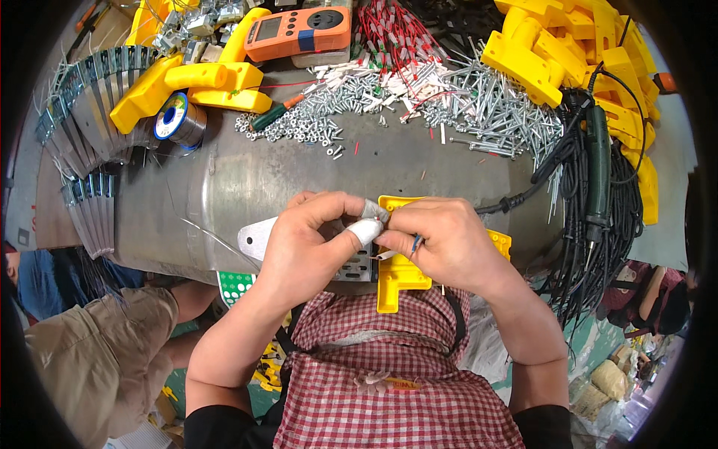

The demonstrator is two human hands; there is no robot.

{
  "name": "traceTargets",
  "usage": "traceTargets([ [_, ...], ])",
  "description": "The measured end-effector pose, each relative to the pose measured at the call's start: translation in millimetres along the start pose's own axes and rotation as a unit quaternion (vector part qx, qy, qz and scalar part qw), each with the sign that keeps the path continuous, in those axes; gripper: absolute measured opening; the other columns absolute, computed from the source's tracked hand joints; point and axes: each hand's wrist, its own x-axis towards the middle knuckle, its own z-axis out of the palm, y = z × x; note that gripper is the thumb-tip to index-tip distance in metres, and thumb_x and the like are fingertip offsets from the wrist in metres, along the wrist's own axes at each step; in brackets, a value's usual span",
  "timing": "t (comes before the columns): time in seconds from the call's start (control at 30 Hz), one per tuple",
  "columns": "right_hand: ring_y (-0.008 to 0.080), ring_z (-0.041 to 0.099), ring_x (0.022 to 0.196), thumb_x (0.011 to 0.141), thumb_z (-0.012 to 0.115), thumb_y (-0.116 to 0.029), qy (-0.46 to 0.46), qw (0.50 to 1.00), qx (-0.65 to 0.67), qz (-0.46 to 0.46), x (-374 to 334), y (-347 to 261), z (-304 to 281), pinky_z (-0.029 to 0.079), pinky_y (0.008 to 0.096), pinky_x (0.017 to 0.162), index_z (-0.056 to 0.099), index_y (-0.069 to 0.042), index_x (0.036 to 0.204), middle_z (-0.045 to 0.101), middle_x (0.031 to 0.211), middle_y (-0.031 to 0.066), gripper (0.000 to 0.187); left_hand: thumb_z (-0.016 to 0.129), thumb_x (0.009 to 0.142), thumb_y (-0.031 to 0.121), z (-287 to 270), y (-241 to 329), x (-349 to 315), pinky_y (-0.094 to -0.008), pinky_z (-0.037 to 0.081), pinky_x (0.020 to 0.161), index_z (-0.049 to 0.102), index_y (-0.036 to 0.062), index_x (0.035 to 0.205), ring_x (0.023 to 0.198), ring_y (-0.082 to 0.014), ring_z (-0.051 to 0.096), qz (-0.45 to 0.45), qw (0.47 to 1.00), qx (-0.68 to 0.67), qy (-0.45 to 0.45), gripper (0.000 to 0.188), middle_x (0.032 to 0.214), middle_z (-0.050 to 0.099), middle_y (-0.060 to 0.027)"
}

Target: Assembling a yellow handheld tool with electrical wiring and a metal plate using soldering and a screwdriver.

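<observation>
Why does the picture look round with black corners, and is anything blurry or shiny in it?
Head view: a fisheye lens bends straight edges toward a dark rim; light is even and bright, shadows soft; the metal bench shows a pale sheen; the left hand, right hand and yellow housing are sharp.

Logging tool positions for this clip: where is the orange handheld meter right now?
In the head view, the orange handheld meter lies at the top, left of centre, between the yellow plastic housings and the bundle of red wires.
</observation>
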Motion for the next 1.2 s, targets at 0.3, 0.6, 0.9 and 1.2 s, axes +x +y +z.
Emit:
traceTargets([
  [0.3,0.0246,0.061,0.067,0.077,0.066,-0.015,0.012,0.982,-0.159,-0.106,5.0,-11.7,-28.5,0.047,0.0366,0.06,0.061,-0.01,0.09,0.06,0.072,0.0047,0.015,0.066,0.081,0.005,-4.9,10.4,13.0,-0.0227,0.044,0.068,0.048,0.0026,0.118,0.078,-0.0064,0.057,0.082,0.991,0.019,-0.1,0.041,0.075,0.061,-0.0011],
  [0.6,0.0144,0.06,0.072,0.085,0.062,-0.016,0.056,0.975,0.19,0.1,5.3,9.6,-19.1,0.047,0.0283,0.065,0.058,-0.004,0.097,0.062,0.077,0.0074,0.018,0.068,0.072,0.001,7.2,4.5,9.1,-0.0423,0.031,0.095,0.043,0.0019,0.12,0.091,-0.0256,0.059,0.284,0.921,0.264,0.019,0.055,0.082,0.067,-0.0037],
  [0.9,0.005,0.057,0.068,0.082,0.063,-0.009,-0.003,0.969,0.176,0.173,13.0,5.3,-21.6,0.046,0.0236,0.06,0.061,0.001,0.088,0.064,0.072,0.0051,0.012,0.066,0.075,0.0,9.4,-3.5,6.4,-0.0322,0.04,0.087,0.045,0.0024,0.122,0.094,-0.0217,0.053,0.187,0.966,0.171,0.047,0.052,0.086,0.066,-0.0046],
  [1.2,0.0034,0.056,0.066,0.081,0.064,-0.007,-0.034,0.958,0.215,0.189,13.2,3.6,-21.0,0.046,0.0222,0.059,0.059,-0.001,0.09,0.061,0.067,0.001,0.012,0.068,0.072,0.003,7.4,-4.3,7.1,-0.0352,0.042,0.085,0.052,0.0006,0.109,0.095,-0.0251,0.052,0.221,0.952,0.206,0.049,0.04,0.087,0.067,-0.0069],
])
